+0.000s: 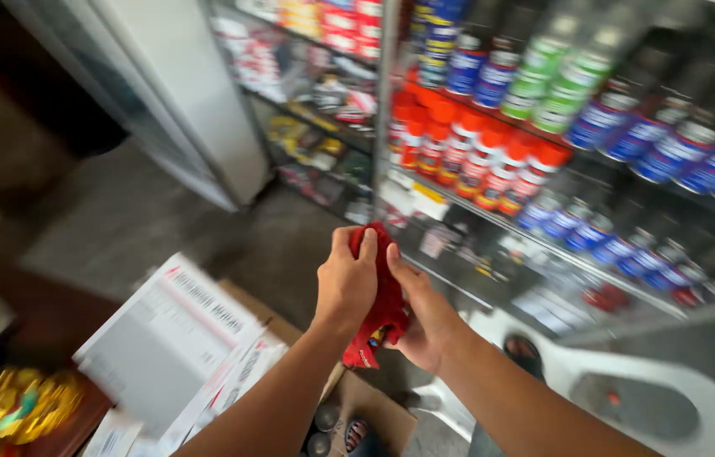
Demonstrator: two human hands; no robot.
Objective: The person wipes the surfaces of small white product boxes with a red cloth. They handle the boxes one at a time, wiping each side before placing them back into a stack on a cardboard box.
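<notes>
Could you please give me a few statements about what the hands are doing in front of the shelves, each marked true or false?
1. Both hands hold the crumpled red cloth. True: the left hand and right hand each have a grip on it.
2. The cloth is blue. False: it is red.
3. A white plastic chair stands below the right forearm. True.
4. The glass-fronted shelves are bare. False: rows of bottles with red, blue and green labels fill them.
5. The open brown cardboard box rests on the top shelf. False: it sits low, beneath the arms.
</notes>
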